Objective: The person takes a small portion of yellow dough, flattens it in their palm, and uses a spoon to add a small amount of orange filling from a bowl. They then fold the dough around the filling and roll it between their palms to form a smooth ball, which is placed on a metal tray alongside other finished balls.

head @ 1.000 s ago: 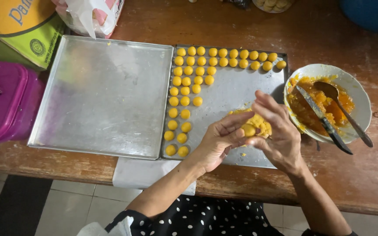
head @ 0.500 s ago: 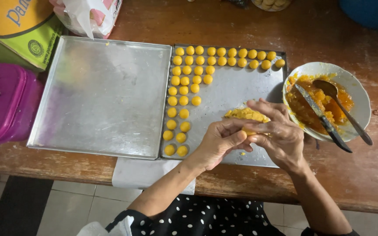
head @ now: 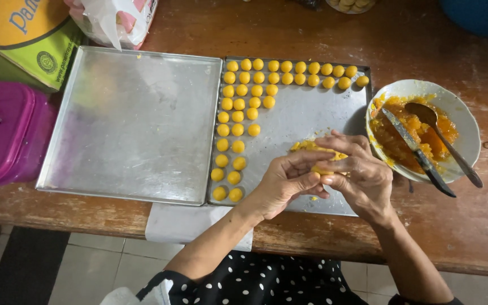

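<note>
Centrally, left hand (head: 286, 181) and right hand (head: 357, 172) are pressed together, fingers curled shut around a small yellow dough lump (head: 323, 168), above the lower part of the right baking tray (head: 312, 121). Rolled yellow balls (head: 238, 116) fill that tray from 9 to 12 o'clock of the hands; more loose dough (head: 303, 146) lies just at 12. White bowl (head: 453, 104) of orange filling, holding spoon (head: 444, 141) and knife (head: 419, 153), sits at 3 o'clock; empty tray (head: 131, 124) at 9, on the wooden table (head: 470, 226).

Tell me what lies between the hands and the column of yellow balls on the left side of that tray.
In the head view, only bare metal tray: the stretch from the left hand to the balls holds nothing; the dough lump sits by the right hand.
</note>
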